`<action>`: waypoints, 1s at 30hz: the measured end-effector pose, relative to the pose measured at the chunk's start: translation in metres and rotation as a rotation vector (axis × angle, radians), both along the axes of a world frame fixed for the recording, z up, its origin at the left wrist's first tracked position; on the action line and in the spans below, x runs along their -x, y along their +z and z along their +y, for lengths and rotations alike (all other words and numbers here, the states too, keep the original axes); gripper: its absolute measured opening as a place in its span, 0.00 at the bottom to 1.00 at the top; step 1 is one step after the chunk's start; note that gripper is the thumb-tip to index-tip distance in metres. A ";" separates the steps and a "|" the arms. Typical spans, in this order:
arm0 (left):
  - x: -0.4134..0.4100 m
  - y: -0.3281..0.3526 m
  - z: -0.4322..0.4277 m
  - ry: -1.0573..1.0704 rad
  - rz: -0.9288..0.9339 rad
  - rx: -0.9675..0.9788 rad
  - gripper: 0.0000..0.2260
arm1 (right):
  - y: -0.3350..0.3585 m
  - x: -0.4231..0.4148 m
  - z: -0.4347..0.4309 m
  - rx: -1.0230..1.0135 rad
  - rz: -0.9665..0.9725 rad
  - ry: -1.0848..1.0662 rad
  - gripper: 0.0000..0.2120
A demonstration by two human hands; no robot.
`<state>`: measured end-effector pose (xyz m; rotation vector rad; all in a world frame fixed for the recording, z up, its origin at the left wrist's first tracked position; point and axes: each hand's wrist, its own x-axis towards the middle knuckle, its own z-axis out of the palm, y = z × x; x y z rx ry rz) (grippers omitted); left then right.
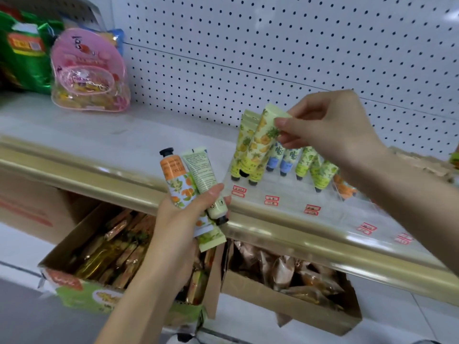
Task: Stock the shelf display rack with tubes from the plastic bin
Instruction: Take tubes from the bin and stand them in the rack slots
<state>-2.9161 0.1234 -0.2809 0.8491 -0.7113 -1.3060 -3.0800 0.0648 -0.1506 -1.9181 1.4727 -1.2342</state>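
My right hand (330, 125) pinches the crimped top of a yellow pineapple-print tube (260, 145), cap down, at the left end of the clear display rack (285, 207). A matching yellow tube (240, 147) stands right beside it. Blue-labelled tubes (285, 160), green tubes (320, 172) and an orange tube (344, 187) stand in the rack's slots to the right. My left hand (181, 219) grips a bundle in front of the shelf edge: an orange-print tube (175, 177) with its black cap up and a pale green tube (203, 180) with its cap down. The plastic bin is out of view.
Red price labels (272, 200) line the rack's front. A pink candy pouch (89, 75) and green bags (22, 50) sit at the shelf's far left. A gold shelf rail (99, 180) runs across. Below it stand open cartons of wrapped snacks (111, 252) and foil packets (285, 271).
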 end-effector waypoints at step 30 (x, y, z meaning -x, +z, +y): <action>-0.022 -0.030 -0.027 -0.183 0.045 0.015 0.17 | -0.040 -0.026 -0.022 0.119 0.275 -0.095 0.08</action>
